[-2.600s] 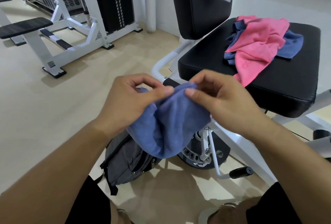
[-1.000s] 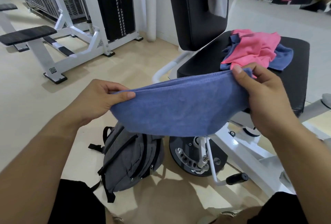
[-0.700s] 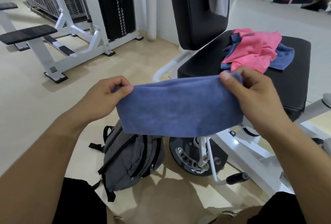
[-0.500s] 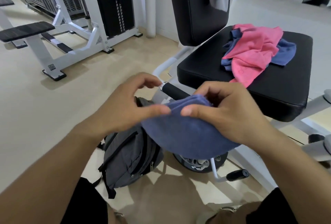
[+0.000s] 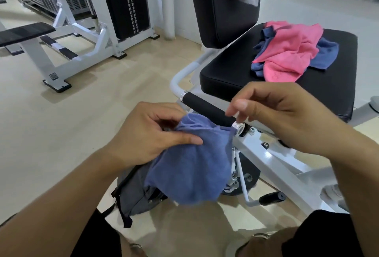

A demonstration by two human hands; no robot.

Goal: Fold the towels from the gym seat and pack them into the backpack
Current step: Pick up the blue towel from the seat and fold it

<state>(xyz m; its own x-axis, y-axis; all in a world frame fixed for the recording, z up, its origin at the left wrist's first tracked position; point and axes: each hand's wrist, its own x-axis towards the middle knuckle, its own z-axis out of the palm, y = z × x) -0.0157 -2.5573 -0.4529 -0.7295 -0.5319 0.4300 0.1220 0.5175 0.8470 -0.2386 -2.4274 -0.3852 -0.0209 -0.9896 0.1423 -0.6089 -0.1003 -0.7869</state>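
The blue towel (image 5: 190, 166) hung bunched over the grey backpack (image 5: 135, 193), pinched by the left hand (image 5: 147, 135); the right hand (image 5: 281, 113) hovered beside, fingers loosely spread. More towels (image 5: 291, 51) lay on the gym seat (image 5: 231, 74).

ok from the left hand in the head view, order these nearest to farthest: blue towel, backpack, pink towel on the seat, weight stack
1. Blue towel: in the left hand itself, folded.
2. Backpack: on the floor just below that hand.
3. Pink towel: on the black seat, ahead to the right.
4. Weight stack: far back, ahead of the hand.
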